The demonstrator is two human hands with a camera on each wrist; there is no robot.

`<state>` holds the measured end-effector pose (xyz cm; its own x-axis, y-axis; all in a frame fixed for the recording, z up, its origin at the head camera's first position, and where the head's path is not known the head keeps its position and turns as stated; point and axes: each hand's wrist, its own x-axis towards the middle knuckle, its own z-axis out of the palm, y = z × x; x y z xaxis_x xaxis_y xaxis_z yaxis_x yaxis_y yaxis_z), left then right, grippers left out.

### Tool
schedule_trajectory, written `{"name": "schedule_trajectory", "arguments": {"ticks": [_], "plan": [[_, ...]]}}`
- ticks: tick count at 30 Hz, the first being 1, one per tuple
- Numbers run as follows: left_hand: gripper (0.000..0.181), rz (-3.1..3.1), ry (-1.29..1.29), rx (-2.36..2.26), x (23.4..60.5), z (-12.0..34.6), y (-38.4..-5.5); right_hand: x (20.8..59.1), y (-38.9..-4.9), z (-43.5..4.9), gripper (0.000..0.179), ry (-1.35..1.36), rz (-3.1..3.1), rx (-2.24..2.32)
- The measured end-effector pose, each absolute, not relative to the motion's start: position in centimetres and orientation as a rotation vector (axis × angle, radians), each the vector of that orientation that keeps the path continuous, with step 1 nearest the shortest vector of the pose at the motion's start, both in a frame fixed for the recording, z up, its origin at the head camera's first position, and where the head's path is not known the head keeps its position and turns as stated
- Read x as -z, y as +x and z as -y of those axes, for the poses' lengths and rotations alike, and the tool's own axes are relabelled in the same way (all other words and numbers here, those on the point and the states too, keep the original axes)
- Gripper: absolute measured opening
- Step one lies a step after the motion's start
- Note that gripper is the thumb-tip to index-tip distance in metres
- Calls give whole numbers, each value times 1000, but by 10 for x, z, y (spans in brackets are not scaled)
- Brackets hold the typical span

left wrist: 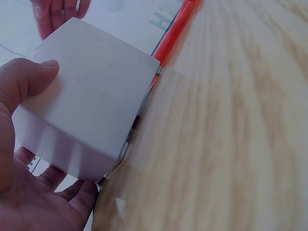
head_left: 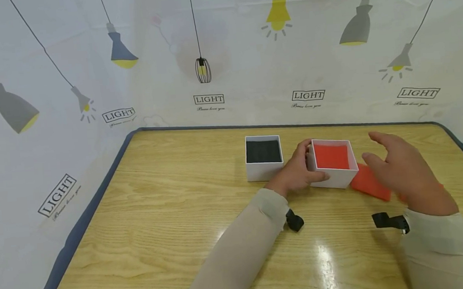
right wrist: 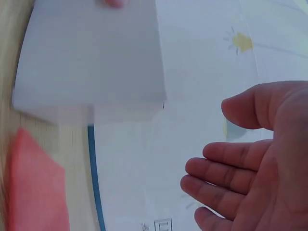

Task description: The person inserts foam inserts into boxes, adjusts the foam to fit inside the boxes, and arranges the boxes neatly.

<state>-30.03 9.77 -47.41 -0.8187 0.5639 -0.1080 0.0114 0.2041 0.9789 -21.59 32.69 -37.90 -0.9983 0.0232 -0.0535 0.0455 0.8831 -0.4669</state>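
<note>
My left hand (head_left: 295, 171) grips a white box (head_left: 332, 179) by its left side, thumb on the near face and fingers around the far left. Inside the box lies a red sheet-like piece (head_left: 332, 156). The left wrist view shows the thumb pressed to the white face of the box (left wrist: 96, 82). To the right of the box, my right hand (head_left: 406, 167) hovers with nothing in it, fingers extended and thumb apart. Under and beside it lies a flat red piece (head_left: 371, 184) on the table, partly hidden by the hand.
A second white box (head_left: 264, 171) holding a black piece (head_left: 263, 151) stands just left of my left hand. The wooden table (head_left: 159, 213) has a dark blue edge (head_left: 214, 128). Behind it hangs a white curtain (head_left: 239, 39) printed with lamps. Another bit of red shows beside my right wrist.
</note>
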Motion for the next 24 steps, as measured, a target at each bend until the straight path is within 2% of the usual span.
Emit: {"name": "schedule_trajectory", "arguments": {"ticks": [6,15,24], "plan": [[103,-2038,530,-1651,474,-98,-300,387,-220,-352,76,80,-2957,669],[103,-2023,523,-1665,473,-98,-299,406,-226,-383,94,151,-2729,545],[103,-2012,518,-1677,471,-98,-297,424,-232,-394,120,116,-2623,487]]}}
